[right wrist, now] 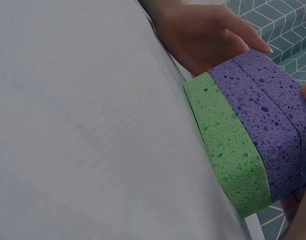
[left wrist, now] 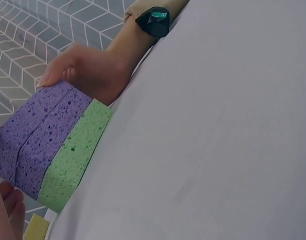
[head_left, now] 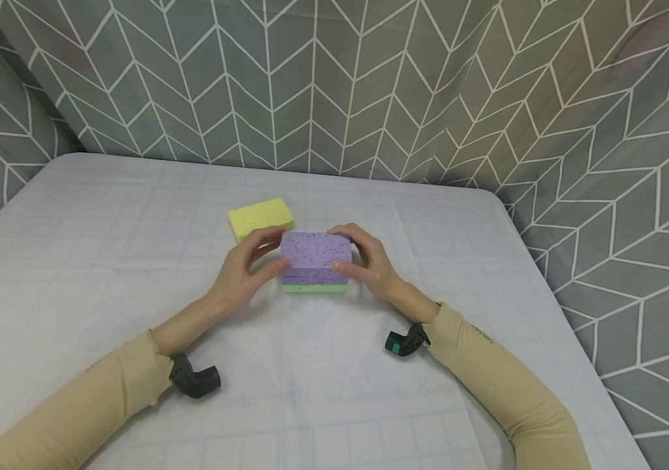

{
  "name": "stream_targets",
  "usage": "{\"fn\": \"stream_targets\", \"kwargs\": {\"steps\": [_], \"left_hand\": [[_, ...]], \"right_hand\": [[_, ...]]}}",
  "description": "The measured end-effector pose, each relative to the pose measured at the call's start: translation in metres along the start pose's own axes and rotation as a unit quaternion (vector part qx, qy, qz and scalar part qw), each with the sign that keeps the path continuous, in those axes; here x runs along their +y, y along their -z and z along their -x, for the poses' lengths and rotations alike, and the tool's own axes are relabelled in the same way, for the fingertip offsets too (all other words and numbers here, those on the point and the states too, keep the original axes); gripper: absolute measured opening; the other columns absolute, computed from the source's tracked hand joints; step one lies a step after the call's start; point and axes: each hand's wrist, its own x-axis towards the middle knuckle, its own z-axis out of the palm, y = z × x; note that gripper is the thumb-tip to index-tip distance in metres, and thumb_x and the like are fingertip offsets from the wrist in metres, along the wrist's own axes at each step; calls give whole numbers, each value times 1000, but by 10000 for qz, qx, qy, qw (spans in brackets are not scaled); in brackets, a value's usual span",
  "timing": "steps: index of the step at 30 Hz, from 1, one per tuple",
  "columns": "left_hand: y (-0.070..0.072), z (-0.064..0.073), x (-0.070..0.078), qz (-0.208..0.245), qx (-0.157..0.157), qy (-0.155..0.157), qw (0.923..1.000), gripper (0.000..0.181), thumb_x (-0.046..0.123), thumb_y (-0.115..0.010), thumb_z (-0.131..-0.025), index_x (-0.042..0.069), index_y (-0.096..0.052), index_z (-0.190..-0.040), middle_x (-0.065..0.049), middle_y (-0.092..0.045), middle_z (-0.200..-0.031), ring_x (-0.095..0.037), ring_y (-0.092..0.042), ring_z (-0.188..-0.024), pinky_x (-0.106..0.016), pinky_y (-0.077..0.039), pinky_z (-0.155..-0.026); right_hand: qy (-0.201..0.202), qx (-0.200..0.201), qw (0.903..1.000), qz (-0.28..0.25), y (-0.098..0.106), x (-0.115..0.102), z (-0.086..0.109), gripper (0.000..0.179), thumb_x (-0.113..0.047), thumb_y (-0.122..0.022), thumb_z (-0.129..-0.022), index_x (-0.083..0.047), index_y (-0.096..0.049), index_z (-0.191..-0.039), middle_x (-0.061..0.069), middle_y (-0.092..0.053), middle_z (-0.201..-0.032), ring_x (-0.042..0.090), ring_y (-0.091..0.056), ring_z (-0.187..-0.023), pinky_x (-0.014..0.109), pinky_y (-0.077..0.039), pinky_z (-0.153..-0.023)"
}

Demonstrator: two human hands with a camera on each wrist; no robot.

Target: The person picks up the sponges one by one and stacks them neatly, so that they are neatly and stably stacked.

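Two purple sponges are stacked on a green sponge [head_left: 314, 288], and a thin seam runs between the purple layers in both wrist views. The upper purple sponge [head_left: 315, 249] is pinched at its left end by my left hand [head_left: 240, 271], thumb at the near side and fingers at the far side. At its right end my right hand [head_left: 372, 261] grips it the same way. Beneath lies the lower purple sponge [right wrist: 255, 130], roughly in line with the green one. The green sponge rests on the table. Far fingertips are partly hidden behind the stack.
A yellow sponge [head_left: 260, 217] lies flat behind my left hand, close to the stack. White cloth covers the table [head_left: 322, 365]. Grey curtains [head_left: 287, 85] with white chevron lines hang along the back and right edges.
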Motion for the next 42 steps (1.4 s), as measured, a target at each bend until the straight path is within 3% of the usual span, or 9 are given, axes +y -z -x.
{"fn": "stream_targets", "kwargs": {"steps": [8,21,30,36,42], "left_hand": [[11,-5,-5,-100,269,-131,9995,43,-2,-63,-95,-4,-52,-136,-19,-55,-138,-31,-52,-130,-40,-43,-116],[23,-11,-15,-553,826,31,9950,42,-5,-65,-92,-7,-53,-133,-21,-56,-135,-33,-51,-131,-46,-42,-116],[36,-12,-15,-968,1133,228,9886,46,2,-70,-91,0,-54,-135,-16,-58,-135,-29,-50,-133,-40,-41,-117],[46,-13,-18,-1144,1408,369,9827,54,4,-74,-88,1,-52,-138,-17,-57,-137,-32,-50,-133,-41,-39,-118],[56,-14,-23,-1441,1555,546,9757,55,13,-75,-89,3,-52,-138,-13,-57,-138,-27,-49,-135,-33,-39,-119]], "right_hand": [[95,-20,9999,-65,0,2,0,53,-24,-63,-84,5,-57,-128,22,-60,-112,22,-54,-101,30,-48,-94],[-17,-7,10000,33,0,2,0,58,-35,-65,-85,4,-57,-127,21,-60,-113,22,-54,-101,30,-48,-93],[44,-30,10000,-27,0,1,0,53,-25,-63,-84,5,-57,-128,22,-60,-113,22,-54,-101,30,-48,-93],[12,-32,10000,-4,0,0,1,55,-29,-64,-85,5,-57,-128,22,-60,-113,21,-55,-102,30,-48,-93],[31,-26,10000,-17,0,1,1,56,-30,-65,-86,6,-56,-128,22,-60,-114,21,-54,-102,30,-48,-95]]}}
